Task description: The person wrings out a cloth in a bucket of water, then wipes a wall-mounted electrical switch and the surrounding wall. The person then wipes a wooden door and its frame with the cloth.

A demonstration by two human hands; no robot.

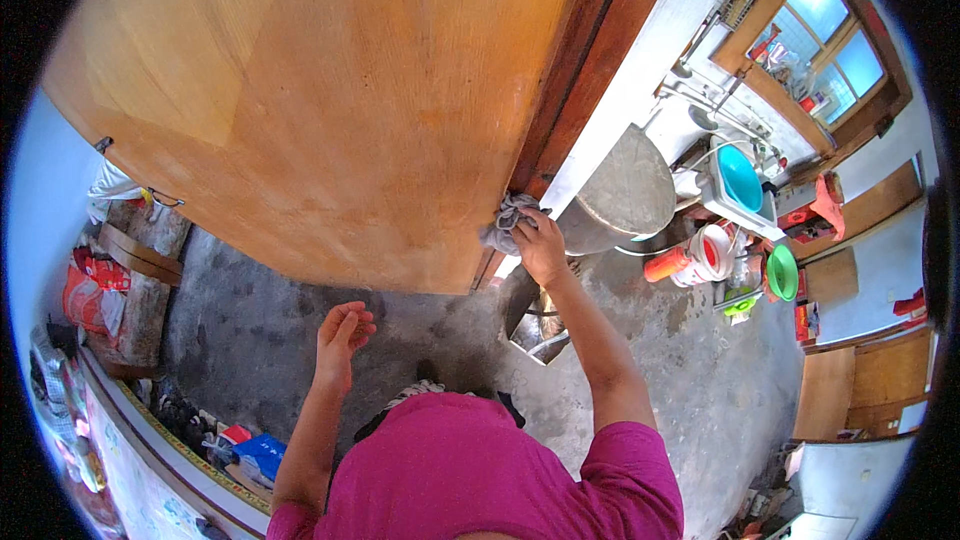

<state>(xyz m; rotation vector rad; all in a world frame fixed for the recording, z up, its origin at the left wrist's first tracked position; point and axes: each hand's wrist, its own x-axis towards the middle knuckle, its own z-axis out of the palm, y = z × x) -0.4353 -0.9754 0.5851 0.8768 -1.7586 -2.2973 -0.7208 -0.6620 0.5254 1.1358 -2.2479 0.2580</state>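
A crumpled grey cloth [508, 224] is in my right hand [541, 248], pressed against the lower hinge-side edge of a wooden door [380, 120]. Just beside it runs the dark reddish-brown door frame [572, 90]. My left hand [343, 332] hangs in the air below the door's bottom edge, with loosely bent fingers and nothing in it. Part of the cloth is hidden behind my right fingers. On the floor under my right forearm stands a metal dustpan-like container [540, 332].
Right of the frame stands a large metal-topped vat [628, 190]. Beyond it are a sink with a turquoise basin [739, 178], a white bucket [708, 252] and a green basin [782, 273]. Red bags [90, 290] lie at the far left, and a blue bag [262, 455] at lower left.
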